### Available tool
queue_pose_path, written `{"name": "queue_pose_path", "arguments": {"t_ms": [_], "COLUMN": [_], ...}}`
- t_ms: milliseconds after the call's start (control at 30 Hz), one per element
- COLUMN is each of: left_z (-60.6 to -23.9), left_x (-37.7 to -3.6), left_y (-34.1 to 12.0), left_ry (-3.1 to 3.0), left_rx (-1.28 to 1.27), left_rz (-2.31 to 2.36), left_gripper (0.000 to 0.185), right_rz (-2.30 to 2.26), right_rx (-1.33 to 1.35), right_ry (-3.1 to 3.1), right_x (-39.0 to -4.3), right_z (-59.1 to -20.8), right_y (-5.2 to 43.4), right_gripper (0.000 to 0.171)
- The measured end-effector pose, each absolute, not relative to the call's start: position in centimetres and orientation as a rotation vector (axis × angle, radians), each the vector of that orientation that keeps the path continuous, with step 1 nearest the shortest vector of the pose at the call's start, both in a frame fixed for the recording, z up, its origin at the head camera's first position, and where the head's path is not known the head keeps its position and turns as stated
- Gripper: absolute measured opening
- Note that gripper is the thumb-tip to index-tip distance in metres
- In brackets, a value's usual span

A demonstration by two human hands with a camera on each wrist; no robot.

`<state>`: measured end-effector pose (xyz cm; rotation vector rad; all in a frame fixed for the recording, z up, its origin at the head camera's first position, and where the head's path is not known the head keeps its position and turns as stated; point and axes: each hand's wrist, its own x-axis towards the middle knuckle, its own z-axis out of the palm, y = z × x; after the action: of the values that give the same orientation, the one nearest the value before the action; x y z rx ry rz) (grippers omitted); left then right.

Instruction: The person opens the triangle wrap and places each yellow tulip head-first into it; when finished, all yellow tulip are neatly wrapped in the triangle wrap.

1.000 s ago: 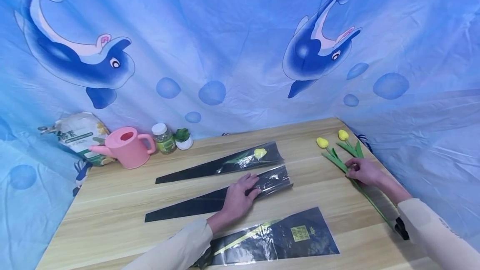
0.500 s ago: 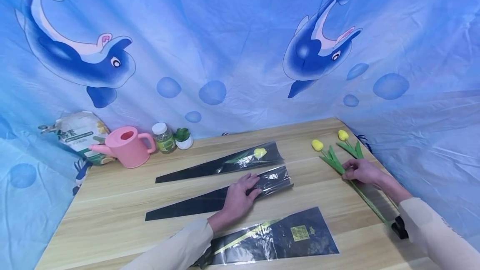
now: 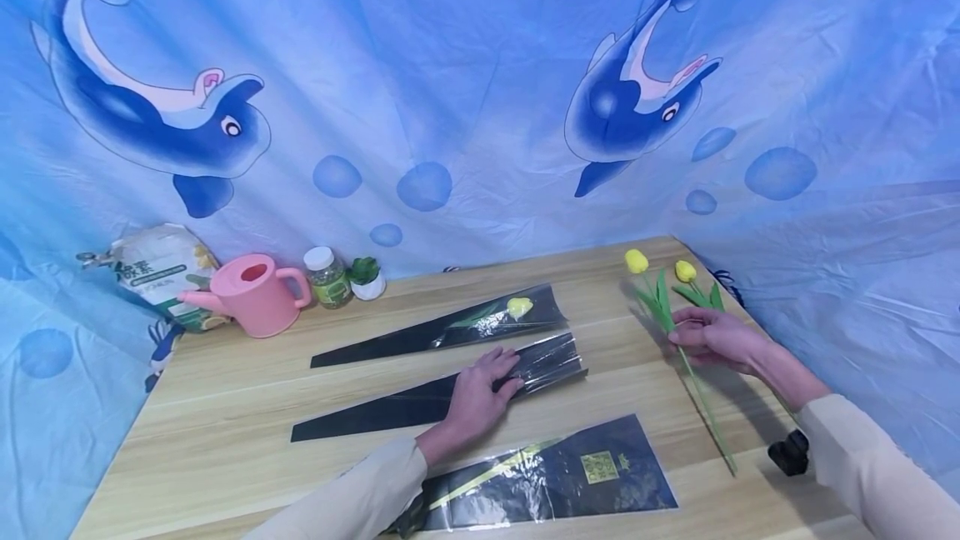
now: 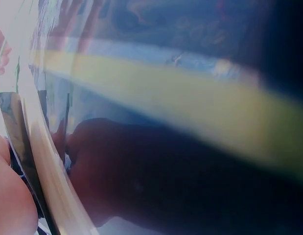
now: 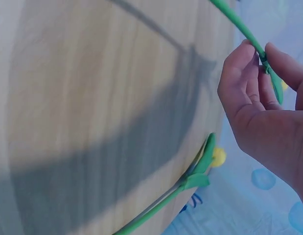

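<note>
Wooden table (image 3: 225, 407), left hand (image 3: 480, 394) flat on black sleeve (image 3: 390, 411), right hand (image 3: 712, 336) pinching yellow tulip (image 3: 660, 298)

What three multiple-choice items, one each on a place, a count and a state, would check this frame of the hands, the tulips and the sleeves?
1. Where does the left hand rest?
A. on the middle black sleeve
B. on the pink watering can
C. on the far sleeve

2. How many yellow tulip heads show in the head view?
A. one
B. three
C. five

3. What is the state of the tulip in the right hand?
A. lying flat on the table
B. pinched by its stem, head raised
C. inside a sleeve

Answers: 1 A, the flat fingers lie on the middle sleeve. 2 B, one is held, one lies behind the right hand, one is in the far sleeve. 3 B, the right wrist view shows fingers pinching the green stem.
</note>
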<state>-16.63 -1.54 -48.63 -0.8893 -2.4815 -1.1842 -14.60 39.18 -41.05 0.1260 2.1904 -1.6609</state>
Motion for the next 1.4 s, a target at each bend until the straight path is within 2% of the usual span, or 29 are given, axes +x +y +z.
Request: {"name": "queue_pose_path", "arguments": {"t_ms": [400,767,867,1000,1167,1400], "left_z": [-48.6,-48.8,-48.8,-48.8,-48.9,-48.8], "left_x": [-16.6,-16.7,-16.7,-16.7,-16.7,-16.8], "left_y": [-1.6,-1.7,-1.6,-1.6,-1.5,-1.4], "left_ry": [-2.502,-2.463,-2.462,-2.466,-2.458,-2.456], "left_rx": [-0.882,-0.897,-0.902,-0.902,-0.914,-0.924], "left_rz": [-1.176,-1.171,-1.177,-1.188,-1.181,-1.196], "left_gripper": [0.041,0.041,0.041,0.041,0.041,0.041], "right_rz": [-2.023,-2.298,-2.328,-2.37,-2.513,-2.669], "right_rx": [0.118,0.059,0.076,0.141,0.204,0.253], "right_ry": [1.975,1.947,1.972,1.997,1.905,1.767], "right_x": [-15.7,-17.5,-17.7,-17.9,-17.9,-17.6], "right_z": [-38.7,-36.0,-35.7,-35.7,-36.1,-37.0], "right_y": [38.0,36.9,36.6,36.3,36.0,35.6], "right_gripper": [0.025,0.017,0.021,0.027,0.023,0.025]}}
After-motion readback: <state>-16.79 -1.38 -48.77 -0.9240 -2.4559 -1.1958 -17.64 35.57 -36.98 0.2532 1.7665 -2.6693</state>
